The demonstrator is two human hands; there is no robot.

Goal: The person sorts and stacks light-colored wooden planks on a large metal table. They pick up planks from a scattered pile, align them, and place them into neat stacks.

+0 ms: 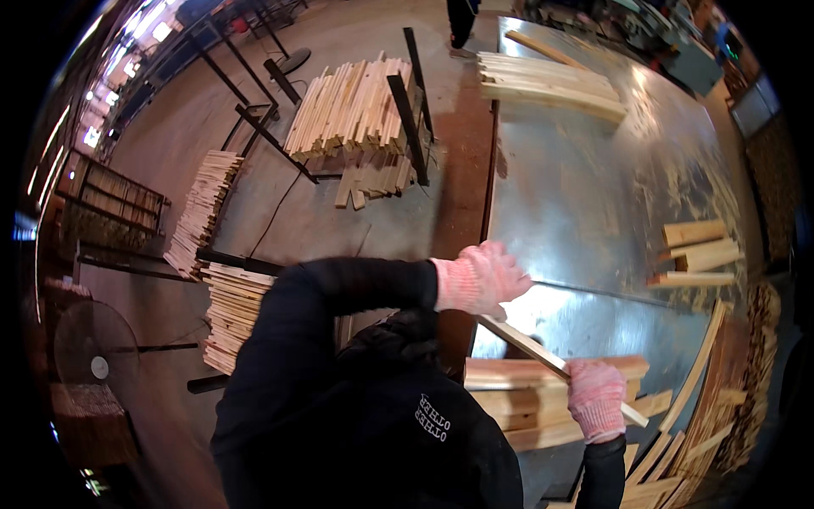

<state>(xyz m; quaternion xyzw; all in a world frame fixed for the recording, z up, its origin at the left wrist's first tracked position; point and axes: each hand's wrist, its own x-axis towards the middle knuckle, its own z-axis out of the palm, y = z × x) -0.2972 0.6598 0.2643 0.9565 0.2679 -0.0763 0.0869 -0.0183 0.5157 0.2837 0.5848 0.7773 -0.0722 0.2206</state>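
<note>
A narrow wooden strip (pixel 534 349) slants over the near part of the metal table, its far left end just under my left hand. My right hand (pixel 596 399), in a pink-and-white knit glove, is closed round the strip toward its near right end. My left hand (pixel 482 278), gloved the same way, hovers by the other end with fingers apart; its lower edge overlaps the strip's tip, and I cannot tell whether they touch. Beneath the strip lie several wider wooden boards (pixel 517 407) side by side on the table.
The shiny metal table (pixel 577 195) carries a row of strips (pixel 551 85) at its far end and short pieces (pixel 699 254) at the right. Loose offcuts (pixel 678 458) crowd the near right. Leftward stand a rack of stacked strips (pixel 352 106), more stacks (pixel 233 314) and a fan (pixel 97 365).
</note>
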